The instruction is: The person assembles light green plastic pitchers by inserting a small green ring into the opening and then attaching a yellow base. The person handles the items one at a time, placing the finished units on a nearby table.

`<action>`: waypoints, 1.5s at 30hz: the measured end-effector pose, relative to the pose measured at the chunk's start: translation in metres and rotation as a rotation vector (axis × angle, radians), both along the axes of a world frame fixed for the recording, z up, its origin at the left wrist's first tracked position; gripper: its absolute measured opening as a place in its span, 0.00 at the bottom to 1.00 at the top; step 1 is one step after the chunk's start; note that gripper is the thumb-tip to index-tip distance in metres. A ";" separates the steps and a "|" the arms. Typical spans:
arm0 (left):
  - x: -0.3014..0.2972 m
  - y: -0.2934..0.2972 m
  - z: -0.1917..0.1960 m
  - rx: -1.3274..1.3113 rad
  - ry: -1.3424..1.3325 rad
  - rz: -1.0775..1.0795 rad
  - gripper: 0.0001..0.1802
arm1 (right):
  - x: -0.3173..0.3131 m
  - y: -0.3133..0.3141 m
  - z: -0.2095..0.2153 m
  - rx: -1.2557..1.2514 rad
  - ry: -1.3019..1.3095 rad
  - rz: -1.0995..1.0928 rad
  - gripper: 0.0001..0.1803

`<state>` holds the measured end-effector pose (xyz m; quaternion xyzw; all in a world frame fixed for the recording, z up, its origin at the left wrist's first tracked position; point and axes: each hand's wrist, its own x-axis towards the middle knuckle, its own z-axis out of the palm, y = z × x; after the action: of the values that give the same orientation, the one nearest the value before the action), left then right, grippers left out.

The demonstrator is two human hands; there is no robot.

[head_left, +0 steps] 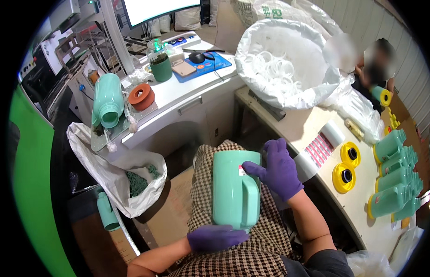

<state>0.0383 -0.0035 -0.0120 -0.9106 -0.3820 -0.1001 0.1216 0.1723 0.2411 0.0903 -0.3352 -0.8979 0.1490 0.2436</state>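
Note:
A mint-green plastic jug (233, 191) with a moulded handle lies on my lap, base pointing away from me. My left hand (215, 237), in a purple glove, grips its lower end near the neck. My right hand (277, 168), also purple-gloved, rests on the jug's right side, with fingers pressing a small label near the base. My checked skirt (203, 168) shows beneath the jug.
A sheet of pink labels (319, 148) and two yellow caps (346, 166) lie on the table at right, beside several capped green jugs (395, 177). A big white bag of plastic rings (286, 64) stands behind. A sack of green scraps (136, 182) hangs left. Another person (379, 69) sits far right.

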 end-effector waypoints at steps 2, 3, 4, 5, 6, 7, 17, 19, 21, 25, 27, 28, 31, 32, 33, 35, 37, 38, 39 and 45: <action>-0.006 -0.010 0.002 -0.003 -0.141 0.045 0.25 | 0.005 0.026 -0.004 -0.008 0.122 0.063 0.30; -0.009 -0.017 0.009 -0.014 -0.252 0.090 0.24 | 0.009 0.038 -0.001 -0.014 0.183 0.100 0.29; -0.015 -0.023 0.015 -0.033 -0.402 0.173 0.23 | 0.010 0.058 0.009 0.219 0.229 0.130 0.27; -0.020 -0.030 0.023 -0.084 -0.626 0.312 0.23 | 0.008 0.078 0.019 0.268 0.294 0.122 0.23; -0.023 -0.036 0.029 -0.131 -0.891 0.497 0.23 | 0.006 0.100 0.036 0.363 0.266 0.085 0.19; -0.021 -0.047 0.022 -0.108 -1.150 0.713 0.24 | 0.003 0.131 0.043 0.540 0.244 0.032 0.15; -0.040 -0.078 0.033 0.322 -0.631 1.001 0.27 | -0.053 0.314 0.058 0.350 -0.320 -0.346 0.13; -0.041 -0.073 0.028 0.335 -0.727 0.980 0.30 | -0.035 0.317 0.065 0.482 -0.011 -0.245 0.08; -0.044 -0.065 0.029 0.386 -0.748 0.975 0.31 | -0.019 0.298 0.083 0.505 0.275 -0.141 0.11; -0.048 -0.050 0.037 0.417 -0.771 0.982 0.39 | -0.048 0.144 0.067 -0.315 0.699 0.345 0.20; -0.053 -0.049 0.032 0.407 -0.689 0.966 0.43 | -0.045 0.054 0.030 -0.682 0.545 0.541 0.18; -0.055 -0.043 0.035 0.393 -0.745 0.964 0.44 | -0.039 0.010 0.010 -0.813 0.410 0.612 0.18; -0.055 -0.031 0.049 0.343 -0.935 0.939 0.44 | -0.034 -0.059 -0.062 -0.469 0.102 0.656 0.16; -0.053 -0.031 0.051 0.341 -0.936 0.950 0.44 | -0.032 -0.069 -0.068 -0.130 -0.074 0.577 0.11; -0.051 -0.032 0.052 0.338 -0.938 0.959 0.43 | -0.030 -0.072 -0.070 0.018 -0.086 0.540 0.08; -0.049 -0.032 0.055 0.338 -0.947 0.961 0.43 | -0.033 -0.071 -0.058 0.278 0.052 0.501 0.09; -0.050 -0.029 0.058 0.343 -0.959 0.946 0.43 | -0.041 -0.072 -0.048 0.075 0.367 0.592 0.10; -0.051 -0.030 0.058 0.296 -0.954 0.970 0.43 | -0.043 -0.074 -0.040 -0.022 0.427 0.655 0.11; -0.053 -0.027 0.054 0.329 -0.943 0.961 0.44 | -0.046 -0.077 -0.032 -0.119 0.486 0.715 0.13; -0.052 -0.023 0.056 0.264 -0.862 0.929 0.48 | -0.069 -0.105 -0.006 -0.359 0.401 0.995 0.24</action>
<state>-0.0136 -0.0264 0.0440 -0.5060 -0.7354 -0.4398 0.0989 0.1034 0.1366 0.0847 0.1271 -0.8446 0.4567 0.2489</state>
